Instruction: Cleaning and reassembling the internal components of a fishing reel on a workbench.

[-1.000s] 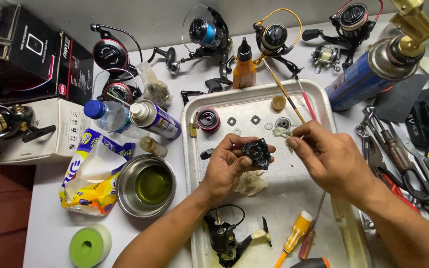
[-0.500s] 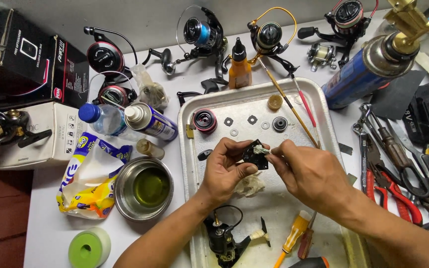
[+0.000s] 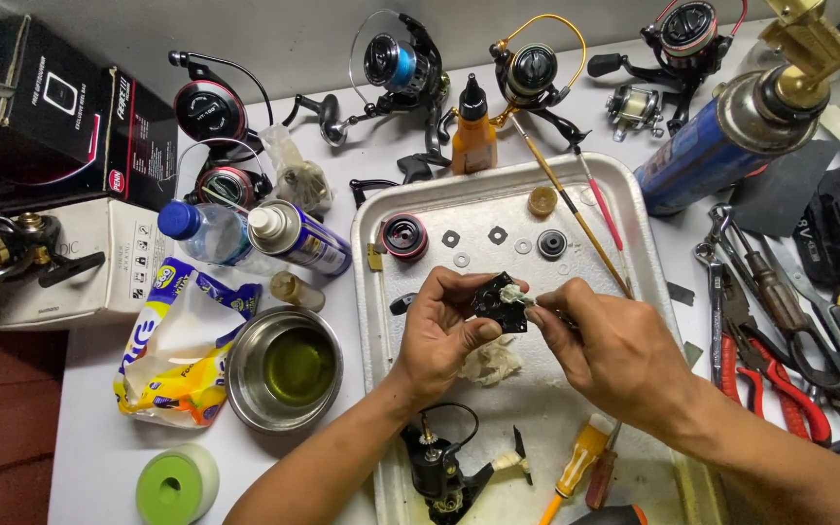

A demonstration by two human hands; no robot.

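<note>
My left hand (image 3: 439,335) grips a small black reel part (image 3: 496,307) above the metal tray (image 3: 634,243). My right hand (image 3: 614,352) pinches a thin tool with a pale tip (image 3: 515,296) that touches the part's top. A crumpled white cloth (image 3: 490,362) lies just under both hands. Lower on the tray sits a stripped black reel body (image 3: 439,469) next to a yellow-handled screwdriver (image 3: 576,465). Small washers (image 3: 498,235), a red-rimmed spool (image 3: 405,236) and a black round piece (image 3: 552,243) lie along the tray's far end.
Left of the tray stand a steel bowl of green liquid (image 3: 284,367), a spray can (image 3: 298,238), a water bottle (image 3: 201,231), a plastic bag (image 3: 172,340) and a tape roll (image 3: 175,484). Several fishing reels (image 3: 401,68) line the back. Pliers (image 3: 760,365) and a gas canister (image 3: 721,146) lie right.
My right hand has come in from the right and brought the thin tool's tip onto the black part. My left hand has kept holding the part in about the same place.
</note>
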